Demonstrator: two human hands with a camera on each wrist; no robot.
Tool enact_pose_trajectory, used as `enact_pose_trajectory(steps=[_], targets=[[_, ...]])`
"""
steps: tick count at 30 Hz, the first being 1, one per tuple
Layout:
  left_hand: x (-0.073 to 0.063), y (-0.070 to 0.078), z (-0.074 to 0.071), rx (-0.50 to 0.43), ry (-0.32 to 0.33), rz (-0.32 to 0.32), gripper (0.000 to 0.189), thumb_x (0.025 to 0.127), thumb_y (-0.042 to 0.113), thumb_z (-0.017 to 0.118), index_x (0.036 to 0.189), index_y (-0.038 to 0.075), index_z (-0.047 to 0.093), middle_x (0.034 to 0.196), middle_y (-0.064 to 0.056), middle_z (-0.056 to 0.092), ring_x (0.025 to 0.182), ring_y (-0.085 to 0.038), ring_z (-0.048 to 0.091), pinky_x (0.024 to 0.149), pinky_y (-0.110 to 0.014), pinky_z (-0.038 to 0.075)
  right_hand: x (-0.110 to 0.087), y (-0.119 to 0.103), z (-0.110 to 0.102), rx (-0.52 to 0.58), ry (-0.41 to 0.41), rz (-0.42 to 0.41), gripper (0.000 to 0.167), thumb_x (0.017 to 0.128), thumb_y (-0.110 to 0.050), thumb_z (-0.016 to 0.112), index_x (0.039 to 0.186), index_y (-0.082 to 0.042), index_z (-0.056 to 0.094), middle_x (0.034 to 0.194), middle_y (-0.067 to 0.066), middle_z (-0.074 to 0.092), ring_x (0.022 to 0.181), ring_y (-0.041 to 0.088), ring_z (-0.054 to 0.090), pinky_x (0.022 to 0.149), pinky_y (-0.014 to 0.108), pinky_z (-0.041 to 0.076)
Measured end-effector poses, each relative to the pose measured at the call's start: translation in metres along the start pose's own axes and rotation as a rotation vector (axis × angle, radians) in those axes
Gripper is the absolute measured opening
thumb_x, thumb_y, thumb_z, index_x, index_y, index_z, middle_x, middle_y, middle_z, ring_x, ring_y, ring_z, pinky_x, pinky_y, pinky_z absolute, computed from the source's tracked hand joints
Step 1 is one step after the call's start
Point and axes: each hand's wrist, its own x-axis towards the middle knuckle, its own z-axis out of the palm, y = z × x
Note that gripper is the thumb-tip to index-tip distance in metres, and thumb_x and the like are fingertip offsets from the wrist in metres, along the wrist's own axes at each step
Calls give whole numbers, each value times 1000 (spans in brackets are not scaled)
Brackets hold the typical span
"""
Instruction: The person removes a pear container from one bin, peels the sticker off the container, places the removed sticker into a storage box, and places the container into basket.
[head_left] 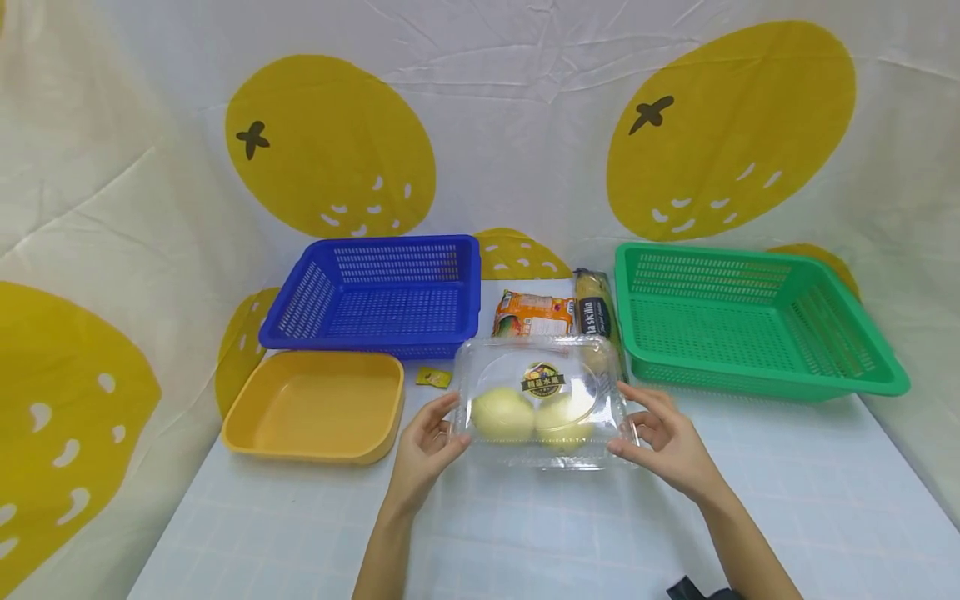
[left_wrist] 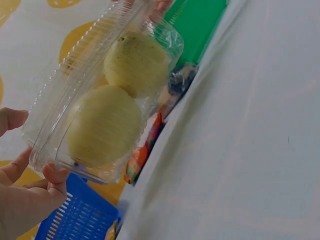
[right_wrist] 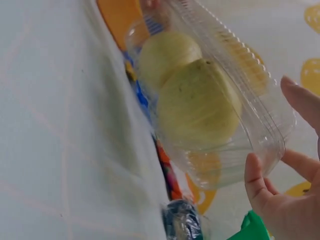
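Observation:
A clear plastic clamshell box [head_left: 480, 367] with a black and gold label is held up above the table between both hands. Two pale yellow-green round fruits [left_wrist: 105, 125] lie side by side inside it, and the lid is closed. At the box's left end, my left hand [head_left: 423, 450] grips the edge between thumb and fingers. The right hand [head_left: 667, 442] pinches the opposite end, its thumb on the near side. In the right wrist view the fruits [right_wrist: 200, 105] show through the plastic, with the fingertips [right_wrist: 255, 175] at the box's corner.
Behind stand a blue basket [head_left: 405, 312] on the left and a green basket [head_left: 712, 333] on the right. A yellow tub [head_left: 315, 417] sits front left, beside a small yellow packet [head_left: 433, 377]. An orange packet [head_left: 532, 313] and a bag labelled "la sicilia" [head_left: 594, 308] lie between the baskets.

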Motion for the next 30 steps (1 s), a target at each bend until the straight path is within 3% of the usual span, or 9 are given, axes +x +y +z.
enact_pose_trajectory(steps=[18, 30], targets=[[-14, -16, -11, 37, 45, -106, 58, 74, -15, 65, 129, -8, 47, 131, -26, 49, 84, -13, 48, 71, -15, 47, -16, 18, 21, -19, 24, 69, 72, 73, 10, 73, 137, 6, 41, 126, 15, 40, 94, 11, 53, 85, 15, 46], [-13, -26, -15, 34, 41, -104, 58, 74, -16, 64, 129, -7, 48, 133, -26, 48, 83, -15, 48, 67, -14, 45, -16, 24, 23, -2, 21, 91, 75, 73, 8, 74, 139, 3, 40, 125, 16, 40, 92, 13, 56, 84, 16, 48]])
